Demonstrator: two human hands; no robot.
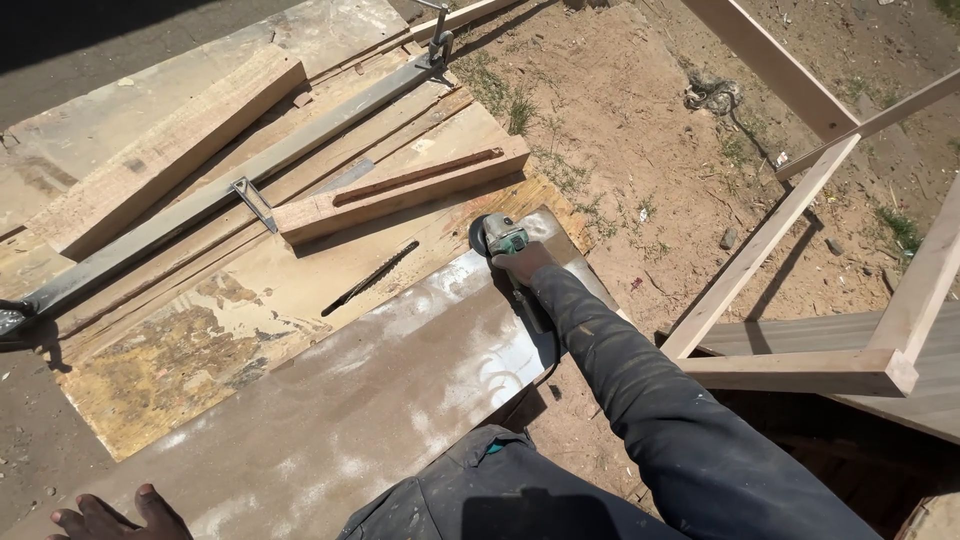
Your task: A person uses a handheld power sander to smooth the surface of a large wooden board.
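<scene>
My right hand clamped round grinder, disc at far end of grey board. My left hand flat, fingers spread, on board's near end. Timber beyond grinder.

Hard, bright sunlight is falling across the whole scene, and the pale sandy ground is looking nearly washed out. Glare is bouncing off the grey dusty board in white patches. Short, sharp-edged shadows are lying beside the wooden frame and under the dark sleeve. The top left corner is sitting in deep shade. Everything is staying crisp, with slight wide-angle stretching at the edges.
</scene>
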